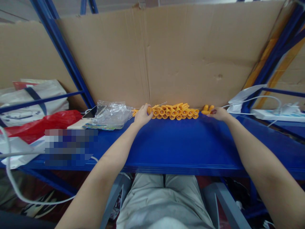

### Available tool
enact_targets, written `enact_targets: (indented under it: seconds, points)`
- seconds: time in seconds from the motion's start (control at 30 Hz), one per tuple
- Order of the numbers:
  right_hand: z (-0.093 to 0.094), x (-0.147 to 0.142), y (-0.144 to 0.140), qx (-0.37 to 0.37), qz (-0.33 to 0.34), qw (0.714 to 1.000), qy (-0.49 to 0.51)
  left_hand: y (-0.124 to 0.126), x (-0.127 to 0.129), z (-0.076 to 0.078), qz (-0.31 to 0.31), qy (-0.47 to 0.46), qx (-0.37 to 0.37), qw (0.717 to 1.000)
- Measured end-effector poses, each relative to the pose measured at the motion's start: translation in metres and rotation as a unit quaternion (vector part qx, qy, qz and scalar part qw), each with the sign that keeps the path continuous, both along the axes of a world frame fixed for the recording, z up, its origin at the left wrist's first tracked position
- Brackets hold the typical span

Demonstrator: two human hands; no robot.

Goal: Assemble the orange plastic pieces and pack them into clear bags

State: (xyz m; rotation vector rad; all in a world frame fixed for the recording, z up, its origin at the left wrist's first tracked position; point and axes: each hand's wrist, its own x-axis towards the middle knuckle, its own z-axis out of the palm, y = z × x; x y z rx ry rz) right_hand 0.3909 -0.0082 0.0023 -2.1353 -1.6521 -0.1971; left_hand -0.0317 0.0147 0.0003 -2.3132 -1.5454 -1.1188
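Facing a tall cardboard sheet (166, 54) that backs the blue worktop (181, 146), we sit with both arms stretched to its far edge. Off to our left lie a white bag (35, 95), a red bag (45, 122), a crumpled clear plastic wrap (111, 114) and a phone (94, 111); to our right a white power strip (276, 115) with its cables rests on the frame. Against the foot of the cardboard runs a tight row of orange parts (176, 112), stacked in two layers with their round ends towards us. Our left hand (142, 116) is curled at the row's left end, fingers closed around the end piece there (149, 110), steadying or pressing it against the rest. Our right hand (218, 113) sits just beyond the row's right end, thumb and fingers pinched on a loose orange piece (207, 110) that stands apart from the row by a small gap. We judge the work to be lining these pieces up, with one more now being brought to the row. The next move would call for sliding that piece leftwards until it touches the end of the row, matching its turn to its neighbours, while the left hand braces the far end so the row does not shift.
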Motion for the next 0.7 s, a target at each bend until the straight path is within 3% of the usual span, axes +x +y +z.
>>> enact_targets:
  seconds: [0.13, 0.3, 0.4, 0.53, 0.7]
  points:
    - [0.009, -0.014, 0.002, 0.095, 0.076, 0.991, 0.062, -0.004, 0.003, 0.001, 0.002, 0.018, 0.009, 1.000]
    - [0.017, -0.056, 0.000, 0.199, 0.255, 0.942, 0.091, -0.009, 0.008, 0.002, -0.011, 0.046, 0.012, 0.999]
    - [0.017, -0.082, -0.005, 0.215, 0.333, 0.915, 0.074, -0.012, 0.012, 0.003, -0.022, 0.059, 0.014, 0.998]
    - [0.015, -0.103, -0.012, 0.198, 0.384, 0.899, 0.070, -0.016, 0.017, 0.003, -0.033, 0.079, 0.019, 0.996]
    - [0.013, -0.110, -0.016, 0.195, 0.393, 0.896, 0.068, -0.017, 0.020, 0.002, -0.051, 0.083, 0.024, 0.995]
